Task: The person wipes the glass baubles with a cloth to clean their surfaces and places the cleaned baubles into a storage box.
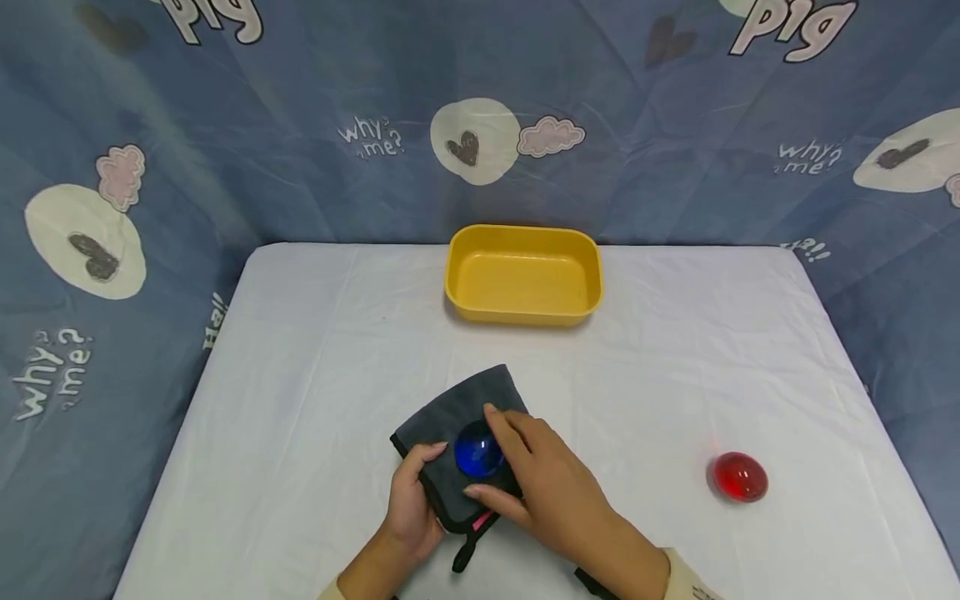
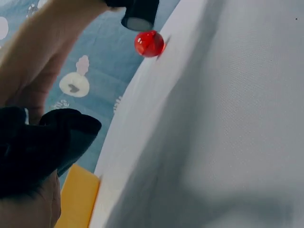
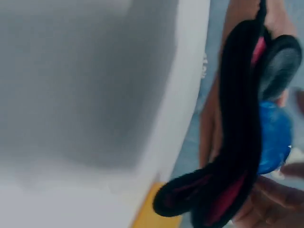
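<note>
The white-covered table (image 1: 300,400) forms the support surface beneath the left hand (image 1: 412,508) and right hand (image 1: 551,479). A yellow tray (image 1: 525,318) stands at the far edge, ahead of the grip. A red ball (image 1: 740,477) rests right of the grip, well apart.

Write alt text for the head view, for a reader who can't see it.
A person's left hand holds what looks like a dark gray, black-edged pot holder bearing a glassy blue ball, which the right hand's thumb and fingers surround. A glassy red ball lies farther right on the white-covered table; a yellow tray sits near its far edge.
</note>
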`<state>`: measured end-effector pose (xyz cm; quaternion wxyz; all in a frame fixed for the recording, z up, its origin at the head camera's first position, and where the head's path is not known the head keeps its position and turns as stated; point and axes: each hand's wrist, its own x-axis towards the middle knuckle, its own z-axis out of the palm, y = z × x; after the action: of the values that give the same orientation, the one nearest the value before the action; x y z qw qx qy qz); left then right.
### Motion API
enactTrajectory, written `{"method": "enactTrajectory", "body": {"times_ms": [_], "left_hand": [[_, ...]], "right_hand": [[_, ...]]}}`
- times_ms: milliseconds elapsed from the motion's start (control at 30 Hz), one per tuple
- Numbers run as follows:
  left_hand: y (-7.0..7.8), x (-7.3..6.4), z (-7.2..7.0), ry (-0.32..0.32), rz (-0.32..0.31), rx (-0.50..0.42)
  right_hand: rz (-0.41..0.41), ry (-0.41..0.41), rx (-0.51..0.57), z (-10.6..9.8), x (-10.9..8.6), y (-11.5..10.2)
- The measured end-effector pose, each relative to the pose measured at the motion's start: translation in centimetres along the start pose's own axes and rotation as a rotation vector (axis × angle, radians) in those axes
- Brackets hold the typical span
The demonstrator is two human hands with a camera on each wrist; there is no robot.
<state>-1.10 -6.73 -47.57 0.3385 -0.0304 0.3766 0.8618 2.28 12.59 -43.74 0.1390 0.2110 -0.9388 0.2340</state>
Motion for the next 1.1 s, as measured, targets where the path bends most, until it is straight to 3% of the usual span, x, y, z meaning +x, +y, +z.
{"method": "enactTrajectory", "body": {"times_ms": [233, 400, 567, 700, 833, 1100], "left_hand": [[0.2, 0.1, -0.2, 0.008, 0.055, -0.022], [0.3, 0.0, 0.0, 0.031, 0.018, -0.021], [0.3, -0.1, 0.0, 0.026, -0.001, -0.003], [0.1, -0.2, -0.2, -0.024, -0.009, 0.061], [0.0, -0.3, -0.5, -0.061, -0.025, 0.128], [0.1, -0.2, -0.8, -0.076, -0.037, 0.15]], "right_hand": [[-0.266, -0.097, -0.174, -1.8, 0.8, 0.0], [-0.324, -0.145, -0.206, -2.5, 1.0, 0.6], [-0.35, -0.11, -0.222, -2.1, 1.1, 0.8], [-0.317, -0.061, -0.229, -1.4, 0.9, 0.8], [-0.221, 0.001, -0.192, -0.2, 0.5, 0.6], [-0.027, 0.073, -0.08, 1.3, 0.4, 0.2]]}}
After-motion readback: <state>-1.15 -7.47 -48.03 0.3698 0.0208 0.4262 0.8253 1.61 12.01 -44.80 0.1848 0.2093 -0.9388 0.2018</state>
